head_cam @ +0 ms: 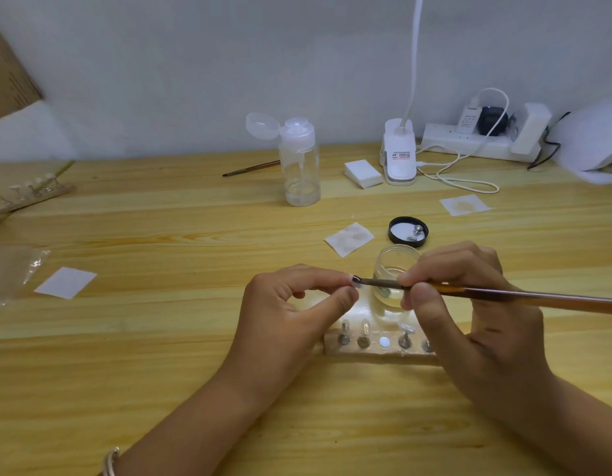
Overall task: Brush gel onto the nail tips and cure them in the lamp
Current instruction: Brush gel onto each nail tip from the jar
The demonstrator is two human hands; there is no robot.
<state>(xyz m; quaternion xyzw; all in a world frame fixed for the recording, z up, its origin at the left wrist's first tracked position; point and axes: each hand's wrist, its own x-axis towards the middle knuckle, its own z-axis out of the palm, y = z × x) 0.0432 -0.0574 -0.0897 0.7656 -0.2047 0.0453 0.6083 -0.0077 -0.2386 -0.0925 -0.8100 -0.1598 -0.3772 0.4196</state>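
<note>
My left hand pinches a small clear nail tip between thumb and forefinger above the table. My right hand grips a brown-handled gel brush; its bristle end touches the nail tip. Just behind the brush stands an open clear gel jar. Below my hands lies a wooden holder strip with several metal pegs, some carrying nail tips. The white curing lamp sits at the far right edge, partly cut off.
The jar's black lid lies behind the jar. White wipes, a clear pump bottle, a second brush, a pad stack, a desk lamp base, a power strip and another holder.
</note>
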